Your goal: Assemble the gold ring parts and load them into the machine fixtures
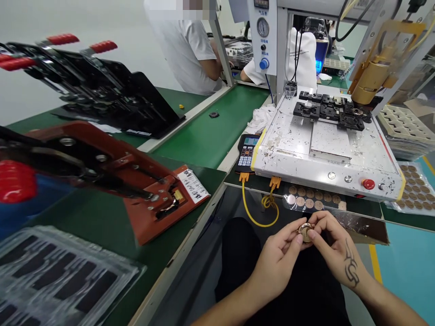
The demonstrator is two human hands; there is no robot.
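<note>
A small round metal piece [306, 232] with a shiny rim and a flat gold-coloured face is held above my lap. My left hand [280, 256] pinches its left side between thumb and fingers. On its right side, my right hand [331, 240] presses the thumb on the face, with the fingers curled behind the rim. Both thumbs nearly meet at the piece. Just beyond the hands, a clear tray of round brown discs [309, 199] lies below the front edge of the white machine [295, 160].
A red-brown clamp fixture [142, 222] and a plastic tray with dark parts [64, 280] stand on the left bench. A keypad controller [248, 154] and looped yellow cable [251, 219] are ahead. More discs [416, 185] lie right. People in white shirts [183, 50] sit beyond.
</note>
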